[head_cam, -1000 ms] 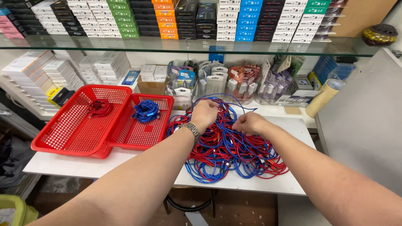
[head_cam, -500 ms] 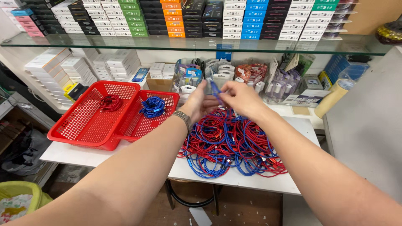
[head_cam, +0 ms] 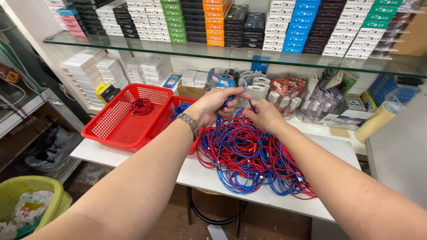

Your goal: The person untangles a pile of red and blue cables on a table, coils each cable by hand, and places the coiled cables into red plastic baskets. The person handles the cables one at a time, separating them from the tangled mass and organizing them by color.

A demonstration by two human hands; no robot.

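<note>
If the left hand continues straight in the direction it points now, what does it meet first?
Probably the right hand, close ahead of the left hand; both pinch a blue cable. Depth is unclear.

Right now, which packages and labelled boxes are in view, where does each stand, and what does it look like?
Small flat boxes: on the glass shelf, stacked in pink, white, green, orange, black and blue columns.
White boxes: under the shelf at left, in leaning stacks.
Clear bags: behind the cable pile, holding small white and red parts.
Blue cable: lifted from the pile, in the grip of both hands, left hand, right hand.
</note>
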